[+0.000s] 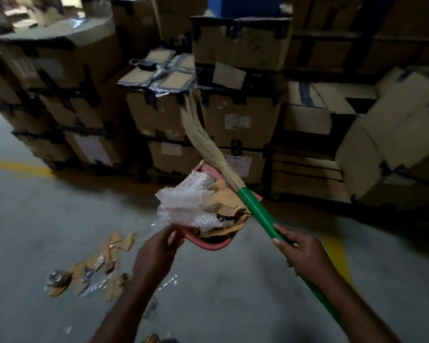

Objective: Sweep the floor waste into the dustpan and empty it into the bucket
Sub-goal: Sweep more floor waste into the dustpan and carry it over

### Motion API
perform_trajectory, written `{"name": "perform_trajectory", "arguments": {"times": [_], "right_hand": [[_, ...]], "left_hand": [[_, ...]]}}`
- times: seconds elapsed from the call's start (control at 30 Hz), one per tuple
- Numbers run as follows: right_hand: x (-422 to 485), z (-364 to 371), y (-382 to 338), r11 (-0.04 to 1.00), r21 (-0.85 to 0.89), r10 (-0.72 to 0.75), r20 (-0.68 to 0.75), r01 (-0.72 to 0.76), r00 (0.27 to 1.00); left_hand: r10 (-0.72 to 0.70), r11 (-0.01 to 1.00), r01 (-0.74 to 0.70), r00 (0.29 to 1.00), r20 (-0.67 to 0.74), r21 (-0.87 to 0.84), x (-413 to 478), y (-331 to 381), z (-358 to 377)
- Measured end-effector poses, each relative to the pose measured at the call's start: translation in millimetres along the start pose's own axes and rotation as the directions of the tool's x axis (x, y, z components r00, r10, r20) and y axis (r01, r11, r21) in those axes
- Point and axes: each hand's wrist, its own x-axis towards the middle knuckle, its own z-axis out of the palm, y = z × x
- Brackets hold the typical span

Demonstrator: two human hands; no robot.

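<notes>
Right now your left grip (156, 251) holds the pink dustpan (213, 242) above the floor (35, 219), heaped with bubble wrap (186, 201) and cardboard (229, 206). Your right grip (300, 251) curls round the green broom handle (255, 206); more scraps (97, 263) lie on the floor lower-left.

A warehouse or stockroom. Taped cardboard boxes (238, 120) with paper labels (237, 121) stand stacked several high across the upper half of the frame; more fill dark shelving (325, 35) at upper right. Yellow painted lines (18, 167) mark the bare grey concrete floor (47, 219). Cardboard scraps (97, 266) lie at lower left.
</notes>
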Motion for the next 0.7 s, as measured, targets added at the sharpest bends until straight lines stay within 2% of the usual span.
{"name": "perform_trajectory", "arguments": {"times": [0.27,0.4,0.57,0.7], "right_hand": [[-49.9,-73.0,39.0,0.994,0.071,0.104,-0.252,-0.089,0.962],[-69.8,-92.8,55.1,0.979,0.137,0.188,-0.358,-0.148,0.915],[-87.5,-118.5,72.2,0.956,0.185,0.292,-0.496,-0.229,0.818],[-95.8,-130.1,75.1,0.938,0.252,0.343,-0.59,-0.237,0.731]], "left_hand": [[0.262,0.955,-0.225,0.945,0.195,-0.192,21.5,88.5,57.0],[0.32,0.936,-0.244,0.891,0.322,-0.254,38.2,121.4,89.8],[0.47,0.882,-0.37,0.742,0.478,-0.293,56.5,168.0,120.5],[0.626,0.76,-0.601,0.575,0.527,-0.247,71.3,200.7,136.5]]}}
